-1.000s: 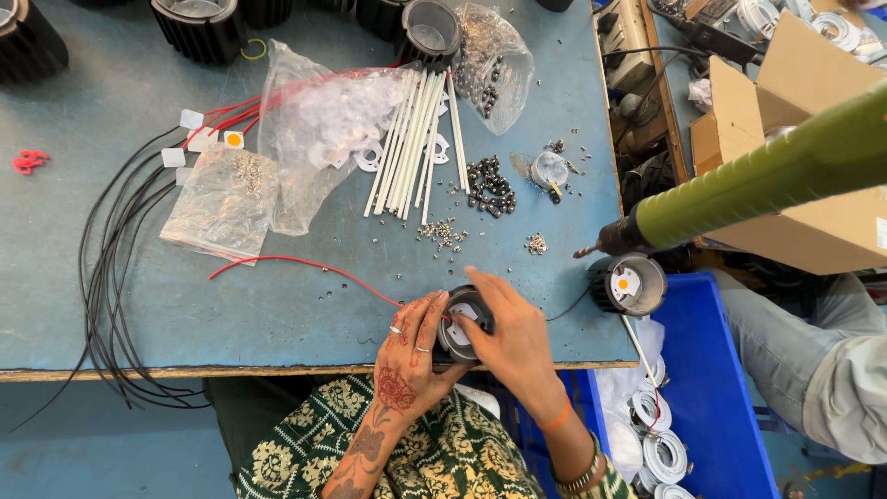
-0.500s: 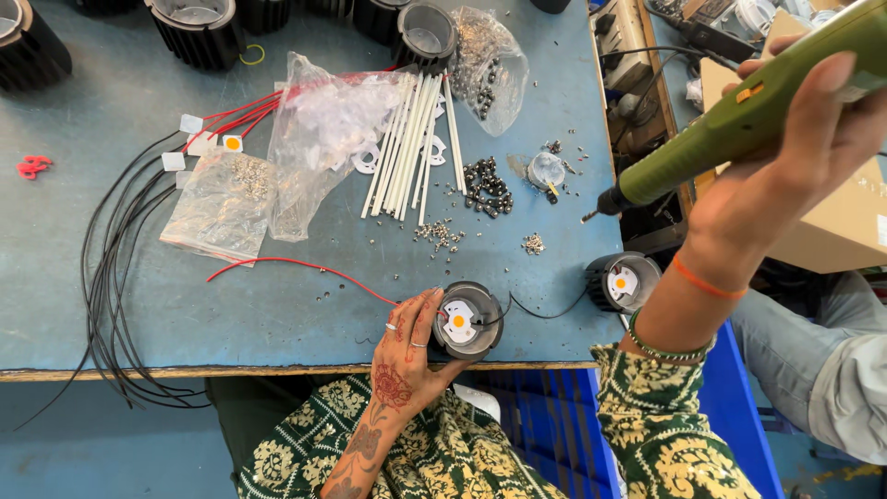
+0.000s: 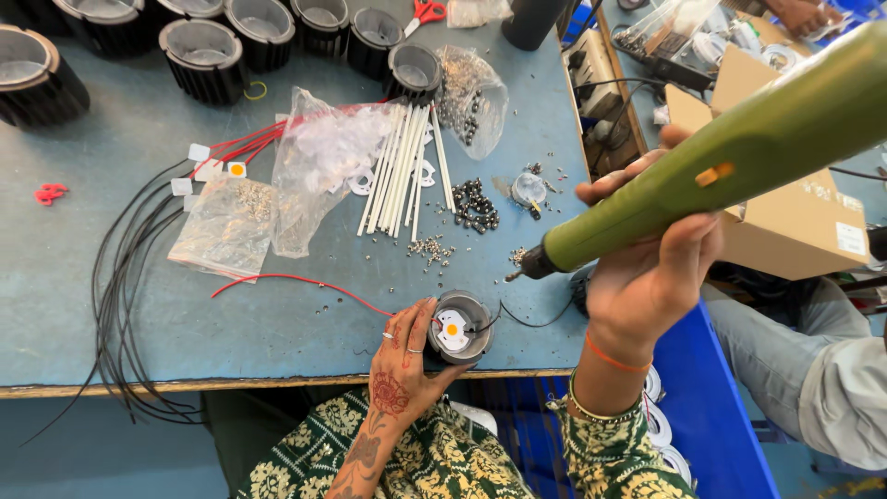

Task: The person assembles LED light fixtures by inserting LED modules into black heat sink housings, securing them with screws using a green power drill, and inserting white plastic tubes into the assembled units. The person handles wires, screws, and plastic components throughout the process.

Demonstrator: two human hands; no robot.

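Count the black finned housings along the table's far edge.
6: a row of housings along the far edge, from the far-left one, cut by the frame, through and to. More may lie out of frame.

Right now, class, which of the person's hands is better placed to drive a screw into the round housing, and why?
The right hand, probably: it already grips the green electric screwdriver, tip angled down toward the round housing. The left hand is steadying that housing at the table edge.
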